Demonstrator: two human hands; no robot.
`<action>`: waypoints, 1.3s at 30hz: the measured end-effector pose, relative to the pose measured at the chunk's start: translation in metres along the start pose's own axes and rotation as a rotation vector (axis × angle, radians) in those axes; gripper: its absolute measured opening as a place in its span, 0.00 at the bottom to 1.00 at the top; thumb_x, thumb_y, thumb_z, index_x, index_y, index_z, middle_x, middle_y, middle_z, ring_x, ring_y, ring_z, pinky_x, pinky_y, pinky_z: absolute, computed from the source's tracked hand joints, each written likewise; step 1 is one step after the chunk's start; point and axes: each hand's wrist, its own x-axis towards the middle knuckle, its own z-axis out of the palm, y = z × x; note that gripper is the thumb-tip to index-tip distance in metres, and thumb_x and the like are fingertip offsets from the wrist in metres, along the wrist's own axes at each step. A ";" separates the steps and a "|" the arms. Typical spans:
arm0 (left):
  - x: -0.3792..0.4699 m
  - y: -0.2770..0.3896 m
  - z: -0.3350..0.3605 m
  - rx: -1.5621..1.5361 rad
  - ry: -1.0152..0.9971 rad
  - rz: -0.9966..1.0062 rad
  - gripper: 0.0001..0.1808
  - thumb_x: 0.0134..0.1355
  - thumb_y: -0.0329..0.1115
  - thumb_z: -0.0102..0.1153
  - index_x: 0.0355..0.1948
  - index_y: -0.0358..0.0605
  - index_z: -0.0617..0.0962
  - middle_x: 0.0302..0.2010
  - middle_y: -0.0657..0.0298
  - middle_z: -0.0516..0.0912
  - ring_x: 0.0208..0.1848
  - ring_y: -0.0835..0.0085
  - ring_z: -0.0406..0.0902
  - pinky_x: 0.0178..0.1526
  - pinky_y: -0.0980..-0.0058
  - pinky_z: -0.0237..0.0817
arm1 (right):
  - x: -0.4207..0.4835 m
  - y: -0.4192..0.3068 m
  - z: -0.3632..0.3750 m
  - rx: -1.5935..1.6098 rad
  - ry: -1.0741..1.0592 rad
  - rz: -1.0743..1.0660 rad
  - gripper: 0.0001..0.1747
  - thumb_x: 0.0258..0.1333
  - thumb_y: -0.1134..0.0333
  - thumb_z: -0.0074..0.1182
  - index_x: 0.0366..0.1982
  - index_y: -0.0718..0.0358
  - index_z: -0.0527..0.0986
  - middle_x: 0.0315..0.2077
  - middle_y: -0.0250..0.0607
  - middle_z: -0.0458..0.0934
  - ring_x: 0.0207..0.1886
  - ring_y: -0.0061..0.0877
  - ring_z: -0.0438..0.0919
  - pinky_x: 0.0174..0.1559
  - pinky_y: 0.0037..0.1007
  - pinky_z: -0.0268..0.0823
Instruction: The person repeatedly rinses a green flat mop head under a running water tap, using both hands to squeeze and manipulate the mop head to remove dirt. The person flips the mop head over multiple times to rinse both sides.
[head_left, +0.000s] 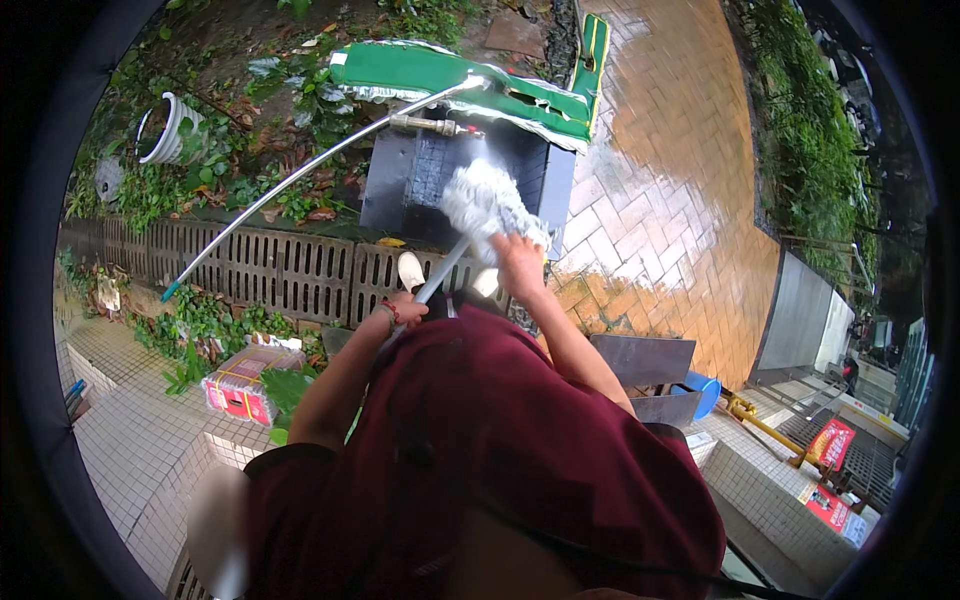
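My left hand (406, 310) is closed around the pale handle (444, 271) of a string mop, low by my waist. My right hand (520, 264) grips the wet white-grey mop head (487, 196) at its lower right edge. The strands hang over a dark square basin (390, 184). Water runs onto them from a tap (427, 124) with a red part near its spout. Behind the basin lies a wide green-backed dust mop (420, 66) with white fringe. Its long metal pole (300, 176) slants down to the left and ends in a teal tip.
A slotted drain grating (247, 251) runs under my shoes. To the left are a white ribbed pot (171, 129), plants and a strapped red package (251, 382). Wet brick paving (660, 150) lies right, with dark panels (645, 360) and a blue bucket (705, 394) nearer me.
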 end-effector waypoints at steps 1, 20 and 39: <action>0.005 -0.009 -0.002 0.038 -0.016 -0.012 0.14 0.53 0.44 0.59 0.26 0.43 0.76 0.20 0.67 0.76 0.20 0.77 0.72 0.25 0.75 0.62 | -0.004 -0.003 0.008 -0.003 -0.035 -0.022 0.25 0.43 0.75 0.51 0.48 0.51 0.71 0.42 0.46 0.73 0.48 0.44 0.72 0.49 0.48 0.62; 0.024 0.038 -0.048 0.133 0.030 -0.020 0.20 0.50 0.48 0.64 0.32 0.39 0.82 0.27 0.66 0.81 0.28 0.78 0.76 0.32 0.76 0.67 | 0.063 0.041 -0.039 0.122 0.231 -0.036 0.28 0.35 0.74 0.57 0.45 0.48 0.74 0.38 0.39 0.75 0.47 0.39 0.72 0.46 0.44 0.63; 0.016 0.056 -0.032 0.180 0.096 -0.060 0.26 0.54 0.49 0.62 0.44 0.36 0.81 0.39 0.58 0.84 0.42 0.70 0.81 0.46 0.72 0.71 | 0.121 0.043 -0.076 0.049 -0.023 -0.200 0.27 0.40 0.70 0.55 0.48 0.44 0.72 0.42 0.38 0.75 0.50 0.40 0.72 0.48 0.53 0.62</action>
